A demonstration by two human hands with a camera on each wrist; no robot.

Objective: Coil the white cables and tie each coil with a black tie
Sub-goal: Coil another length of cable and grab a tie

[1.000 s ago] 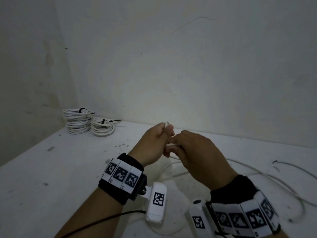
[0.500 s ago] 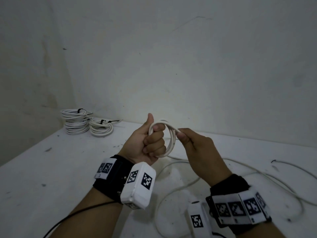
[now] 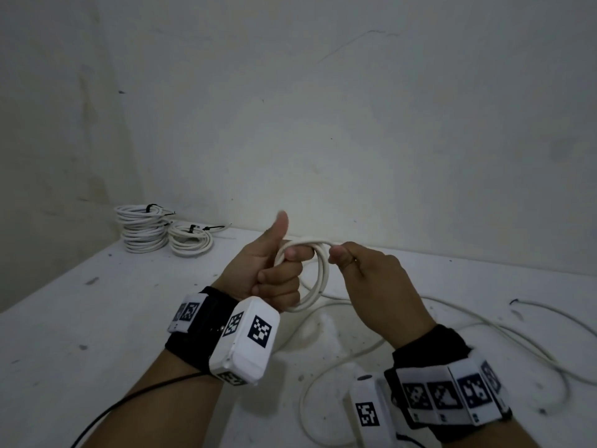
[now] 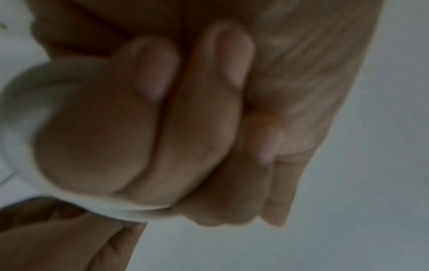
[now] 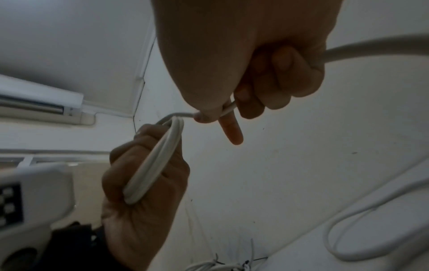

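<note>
My left hand [image 3: 277, 273] holds a small coil of white cable [image 3: 319, 279] above the table, fingers curled through its loops and thumb raised. The same coil [image 5: 153, 165] shows in the right wrist view, wrapped around the left hand's fingers [image 5: 144, 176]. My right hand [image 3: 352, 263] pinches the cable just right of the coil between thumb and forefinger [image 5: 230, 128]. The loose rest of the cable [image 3: 484, 331] trails over the table to the right. In the left wrist view the curled fingers [image 4: 162, 128] and a blurred cable loop [image 4: 21, 128] fill the frame.
Tied coils of white cable with black ties [image 3: 142, 231] are stacked at the far left corner, another tied coil [image 3: 190, 240] beside them. A second loose cable [image 3: 555, 315] lies at the far right. The white table [image 3: 80, 318] meets the wall behind.
The left hand has turned palm-up with a loop of cable now around its fingers and its thumb lifted. The right hand has drawn the cable over to the right of the coil.
</note>
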